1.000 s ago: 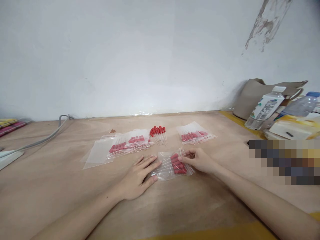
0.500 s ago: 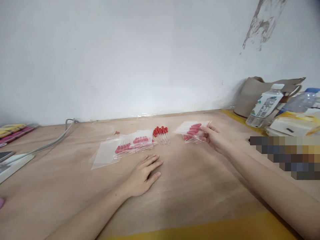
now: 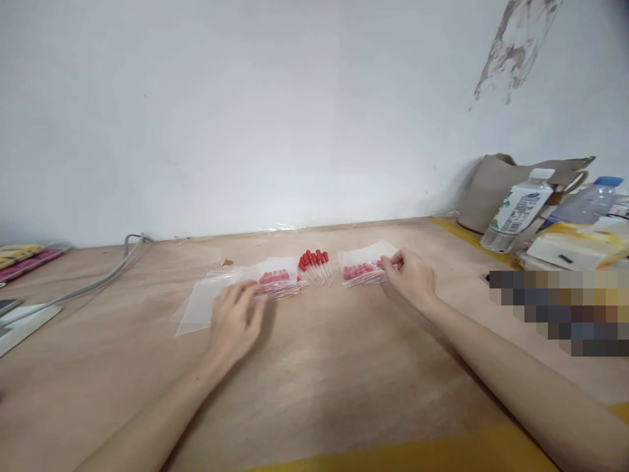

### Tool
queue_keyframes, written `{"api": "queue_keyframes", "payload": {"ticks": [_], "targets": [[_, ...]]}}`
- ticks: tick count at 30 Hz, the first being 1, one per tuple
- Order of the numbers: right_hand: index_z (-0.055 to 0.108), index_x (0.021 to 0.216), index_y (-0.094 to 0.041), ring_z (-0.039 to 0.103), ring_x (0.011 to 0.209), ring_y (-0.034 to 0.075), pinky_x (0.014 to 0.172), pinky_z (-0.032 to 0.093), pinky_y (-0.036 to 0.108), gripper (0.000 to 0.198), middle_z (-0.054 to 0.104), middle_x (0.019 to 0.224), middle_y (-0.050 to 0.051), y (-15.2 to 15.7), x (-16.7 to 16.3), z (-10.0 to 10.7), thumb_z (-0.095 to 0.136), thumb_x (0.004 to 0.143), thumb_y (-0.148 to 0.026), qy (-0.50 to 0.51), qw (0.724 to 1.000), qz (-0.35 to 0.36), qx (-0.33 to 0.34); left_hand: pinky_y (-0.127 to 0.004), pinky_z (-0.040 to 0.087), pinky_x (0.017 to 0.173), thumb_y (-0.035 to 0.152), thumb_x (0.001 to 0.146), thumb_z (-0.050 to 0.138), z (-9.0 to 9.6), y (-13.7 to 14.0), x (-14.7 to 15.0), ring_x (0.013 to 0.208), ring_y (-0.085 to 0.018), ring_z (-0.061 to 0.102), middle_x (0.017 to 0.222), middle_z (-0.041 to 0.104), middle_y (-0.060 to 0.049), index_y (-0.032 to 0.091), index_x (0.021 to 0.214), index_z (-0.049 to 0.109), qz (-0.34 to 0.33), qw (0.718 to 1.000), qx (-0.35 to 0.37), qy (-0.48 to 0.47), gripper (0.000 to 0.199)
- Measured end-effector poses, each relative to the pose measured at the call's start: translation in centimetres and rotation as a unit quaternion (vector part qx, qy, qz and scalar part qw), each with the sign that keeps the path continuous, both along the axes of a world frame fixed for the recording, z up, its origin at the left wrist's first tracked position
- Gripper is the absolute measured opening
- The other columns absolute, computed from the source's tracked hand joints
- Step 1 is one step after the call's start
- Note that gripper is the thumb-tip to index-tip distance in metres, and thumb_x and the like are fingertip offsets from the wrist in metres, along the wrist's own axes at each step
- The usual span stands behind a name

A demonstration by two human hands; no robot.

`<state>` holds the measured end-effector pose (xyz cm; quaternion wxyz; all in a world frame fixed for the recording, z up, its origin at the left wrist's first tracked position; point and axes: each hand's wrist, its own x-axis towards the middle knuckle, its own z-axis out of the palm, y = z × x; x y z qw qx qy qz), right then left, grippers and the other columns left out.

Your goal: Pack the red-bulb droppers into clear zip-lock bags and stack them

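Note:
My left hand (image 3: 236, 321) lies over the left group of clear zip bags, with its fingers slightly bent and the thumb apart. It covers part of a bag; beside it a clear bag (image 3: 278, 270) shows red-bulbed droppers inside. My right hand (image 3: 410, 275) pinches the right edge of another clear bag of droppers (image 3: 363, 269), which lies on the table. Between the two groups is a loose bunch of red-bulbed droppers (image 3: 314, 262) with thin clear stems. Flat, clear bags (image 3: 196, 308) lie to the left of my left hand.
On the right stand a grey-beige bag (image 3: 476, 193), a labelled bottle (image 3: 515, 213) and a blue-capped bottle (image 3: 580, 206), near a yellow-and-white package (image 3: 565, 246). A grey cable (image 3: 111, 275) crosses the left side. Yellow tape (image 3: 393, 452) runs along the front edge.
My left hand has moved left and forward from the bare table onto the left bags. My right hand has lowered its bag of droppers flat and shifted it slightly left.

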<state>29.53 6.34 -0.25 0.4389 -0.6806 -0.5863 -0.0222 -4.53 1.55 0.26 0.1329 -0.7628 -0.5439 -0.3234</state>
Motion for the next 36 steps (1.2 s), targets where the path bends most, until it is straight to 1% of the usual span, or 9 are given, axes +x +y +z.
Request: {"api": "queue_keyframes", "payload": {"ticks": [4,8,14,20,24,26,28,32,36], "targets": [[0.062,0.103,-0.018,0.05,0.106,0.026,0.09,0.036,0.042,0.033,0.058,0.114,0.013,-0.1,-0.5,-0.7,0.045,0.084,-0.039,-0.228,0.96,0.144,0.071,-0.041,0.026,0.103,0.03,0.089,0.03,0.0,3.1,-5.2,0.123,-0.028,0.035,0.13,0.041,-0.015,0.01,0.12,0.046,0.214,0.974,-0.075,0.015,0.041],[0.04,0.133,-0.028,0.029,0.129,0.029,0.103,0.016,0.053,0.051,0.036,0.14,0.009,-0.2,-1.6,-2.2,0.032,0.088,-0.05,-0.336,0.904,0.26,-0.049,-0.05,0.031,0.096,0.03,0.088,0.029,-1.4,4.6,-8.5,0.125,-0.036,0.032,0.128,0.042,-0.024,0.002,0.115,0.048,0.234,0.957,-0.166,0.031,0.043],[0.037,0.134,-0.029,0.025,0.132,0.029,0.105,0.01,0.055,0.052,0.033,0.142,0.007,0.0,-1.5,-2.7,0.025,0.089,-0.052,-0.33,0.898,0.273,-0.101,-0.043,0.044,0.085,0.027,0.092,0.043,-2.3,5.4,-9.6,0.1,-0.024,0.055,0.105,0.058,-0.011,0.011,0.096,0.058,0.216,0.944,-0.245,0.045,0.022],[0.039,0.134,-0.028,0.026,0.131,0.029,0.105,0.01,0.056,0.052,0.033,0.142,0.008,-0.4,-1.7,-2.4,0.026,0.089,-0.051,-0.325,0.902,0.265,-0.104,-0.037,0.05,0.076,0.03,0.089,0.053,-0.4,4.8,-10.4,0.089,-0.02,0.059,0.106,0.057,-0.007,0.012,0.108,0.054,0.23,0.951,-0.209,0.0,0.027],[0.041,0.132,-0.028,0.027,0.13,0.029,0.105,0.01,0.056,0.051,0.036,0.14,0.009,-0.5,-1.9,-2.3,0.027,0.089,-0.05,-0.325,0.905,0.258,-0.095,-0.053,0.041,0.087,0.034,0.097,0.024,3.1,3.5,-10.7,0.114,-0.034,0.046,0.112,0.057,-0.007,0.015,0.112,0.052,0.25,0.962,-0.095,-0.053,0.036],[0.043,0.131,-0.028,0.029,0.129,0.029,0.104,0.01,0.056,0.05,0.038,0.139,0.009,-0.6,-1.9,-2.3,0.028,0.089,-0.05,-0.326,0.907,0.254,-0.086,-0.05,0.034,0.098,0.042,0.097,0.013,4.7,2.6,-9.7,0.126,-0.034,0.032,0.121,0.054,0.001,0.019,0.122,0.045,0.209,0.975,-0.051,-0.062,0.046],[0.045,0.13,-0.027,0.03,0.128,0.028,0.104,0.009,0.057,0.049,0.04,0.138,0.009,-0.6,-1.9,-2.2,0.029,0.089,-0.049,-0.327,0.908,0.251,-0.077,-0.04,0.038,0.099,0.05,0.094,0.012,5.5,1.6,-7.4,0.121,-0.028,0.042,0.123,0.054,0.007,0.023,0.126,0.044,0.125,0.989,-0.064,-0.052,0.053],[0.044,0.13,-0.026,0.032,0.127,0.029,0.102,0.008,0.058,0.049,0.042,0.136,0.009,-0.7,-1.9,-2.3,0.032,0.088,-0.048,-0.318,0.912,0.249,-0.069,-0.045,0.026,0.106,0.042,0.095,0.026,4.4,-0.9,-0.8,0.127,-0.024,0.035,0.138,0.04,0.003,0.03,0.13,0.043,-0.221,0.953,-0.203,0.047,0.041],[0.052,0.121,-0.025,0.038,0.121,0.028,0.101,0.008,0.056,0.041,0.049,0.13,0.008,-0.8,-1.9,-2.3,0.034,0.088,-0.043,-0.292,0.93,0.222,-0.025,-0.05,0.024,0.105,0.038,0.09,0.045,1.4,-2.8,3.2,0.127,-0.028,0.033,0.14,0.037,-0.001,0.032,0.127,0.048,-0.254,0.944,-0.194,0.085,0.038]]}}
